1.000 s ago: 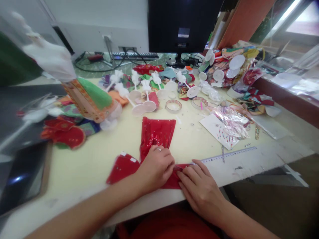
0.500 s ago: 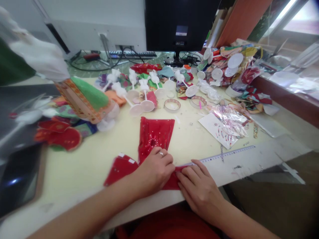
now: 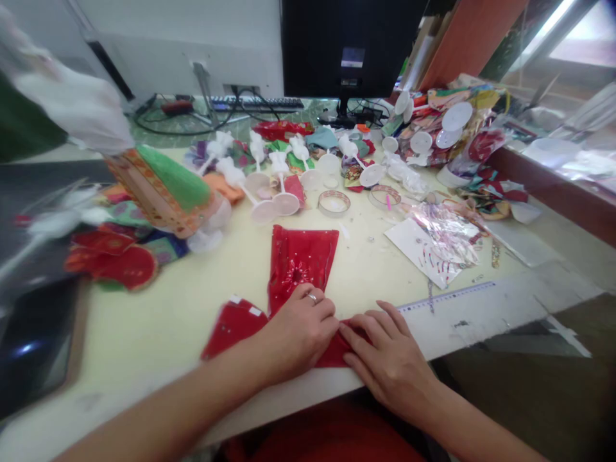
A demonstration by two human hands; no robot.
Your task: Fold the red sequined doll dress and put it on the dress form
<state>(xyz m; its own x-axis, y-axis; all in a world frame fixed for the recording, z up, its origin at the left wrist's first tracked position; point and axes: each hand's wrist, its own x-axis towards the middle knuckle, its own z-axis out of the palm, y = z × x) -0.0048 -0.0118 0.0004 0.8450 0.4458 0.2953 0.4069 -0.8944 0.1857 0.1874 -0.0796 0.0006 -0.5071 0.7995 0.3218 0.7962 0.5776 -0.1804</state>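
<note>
L hand (image 3: 301,333), gold-coloured ring (image 3: 312,297) on one finger, has its fingers (image 3: 320,310) curled down on a long red sequinned fabric piece (image 3: 298,263), gripping the folded part; R hand (image 3: 389,362) lies nearly flat, fingers (image 3: 370,327) spread and pressing on the fabric's right end, w/ no clear pinch; the fabric lies on a cream counter (image 3: 144,340), near its front edge, upper flap pointing away from the person, a second red flap (image 3: 233,327) out to the left; a clear plastic ruler w/ blue markings (image 3: 447,298) lies just right of R hand, its numbers too small to read; beyond sit white plastic discs on sticks (image 3: 286,204) and clear tape rolls (image 3: 333,203); black monitor back (image 3: 344,45) has a label, unreadable.
</note>
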